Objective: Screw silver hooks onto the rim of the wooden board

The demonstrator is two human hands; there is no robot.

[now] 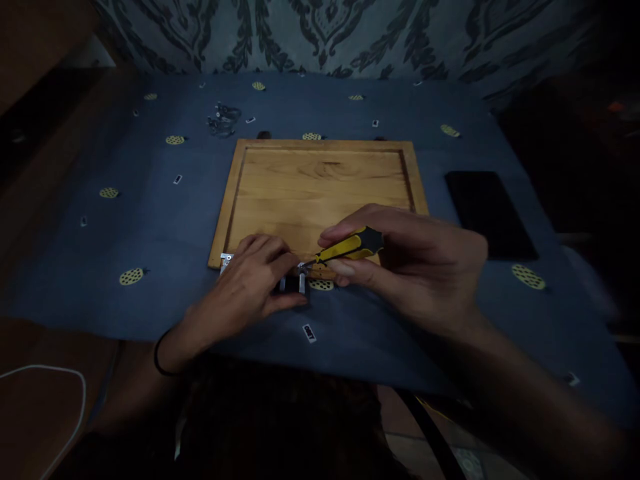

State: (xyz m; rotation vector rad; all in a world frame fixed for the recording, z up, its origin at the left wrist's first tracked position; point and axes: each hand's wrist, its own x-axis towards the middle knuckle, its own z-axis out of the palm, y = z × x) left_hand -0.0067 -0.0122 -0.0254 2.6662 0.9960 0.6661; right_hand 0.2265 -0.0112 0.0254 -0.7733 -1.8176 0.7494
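A wooden board (320, 193) with a grooved border lies flat on the blue patterned cloth. My right hand (415, 267) is closed round a yellow and black screwdriver (350, 247), whose tip points left at a small metal fitting (302, 277) on the board's near edge. Around that fitting, my left hand (255, 280) rests on the board's front edge, fingers on top and thumb below, pressing on the metal piece. Another metal hinge-like piece (227, 259) shows at the board's near left corner, partly behind my left hand.
Several loose metal pieces (223, 120) lie on the cloth behind the board, to the left. A dark flat rectangular object (490, 213) lies right of the board. Patterned wallpaper (325, 33) rises behind the table. A white cable (75, 373) curves at the lower left.
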